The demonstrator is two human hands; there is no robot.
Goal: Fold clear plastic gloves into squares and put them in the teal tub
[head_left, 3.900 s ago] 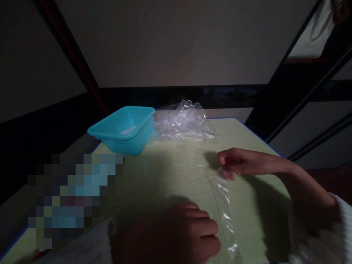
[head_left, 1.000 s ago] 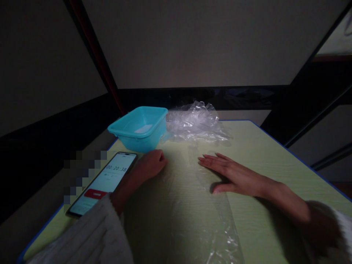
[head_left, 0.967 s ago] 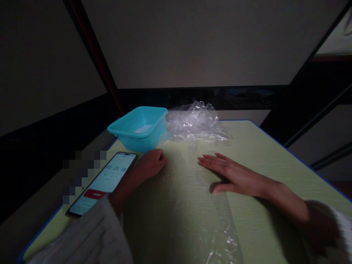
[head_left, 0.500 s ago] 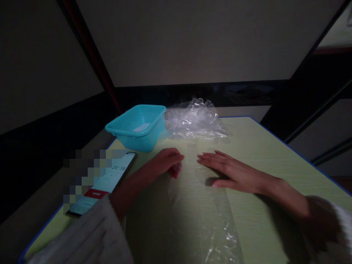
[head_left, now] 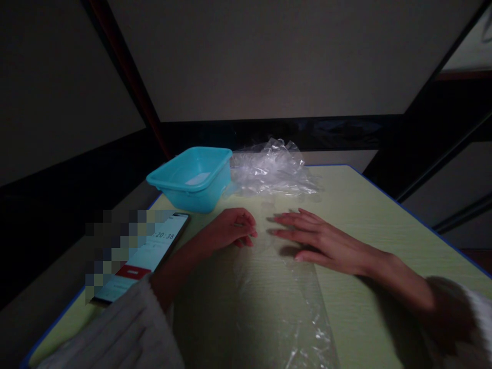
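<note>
A clear plastic bag [head_left: 280,302] lies flat on the table, running from between my hands down to the lower edge of the view. At its upper left, my left hand [head_left: 235,226] rests with loosely curled fingers that stand a little apart, and nothing shows in them. Over the bag's upper right part, my right hand [head_left: 319,238] is spread palm down, thumb apart from the fingers. Whether its fingertips touch the film I cannot tell. Beyond both hands sits a crumpled heap of clear plastic bags [head_left: 272,169].
A turquoise plastic basin [head_left: 207,197] with something white inside stands at the far left. A phone [head_left: 154,251] with its screen lit lies beside my left forearm. The pale green table [head_left: 369,220] has a blue edge, and a panelled wall rises behind it.
The fingers of my left hand have loosened from a tighter curl. My right hand's fingers have spread further apart. The bag, basin and heap remain in place.
</note>
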